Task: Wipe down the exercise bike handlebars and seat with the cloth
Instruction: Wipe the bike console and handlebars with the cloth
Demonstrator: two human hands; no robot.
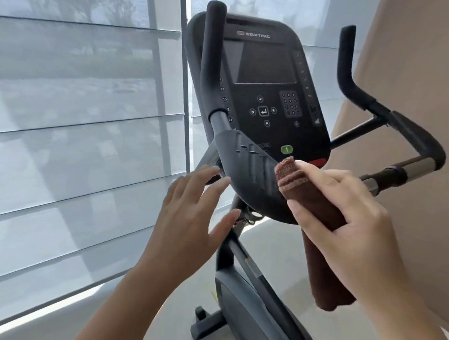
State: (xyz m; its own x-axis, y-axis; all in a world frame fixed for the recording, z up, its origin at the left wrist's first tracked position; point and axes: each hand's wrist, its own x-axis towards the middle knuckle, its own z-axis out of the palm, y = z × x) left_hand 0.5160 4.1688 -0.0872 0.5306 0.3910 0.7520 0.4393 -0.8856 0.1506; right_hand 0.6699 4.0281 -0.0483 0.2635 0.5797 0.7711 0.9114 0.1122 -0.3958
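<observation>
The left hand [191, 210] is held with fingers spread beside the one exercise bike's handlebars [248, 172]. One rolled brown cloth [316, 207] is gripped by the right hand [350, 227], its long axis slanting, upper end pointed toward the console [265, 91].

A tall window [65, 114] fills the left and centre of the frame, covered by a sheer grey blind [50, 179] with horizontal seams. Blurred tree shapes show through at upper left. A plain beige wall [432, 81] occupies the right side. The pale smooth floor [270, 246] catches daylight at lower centre.
</observation>
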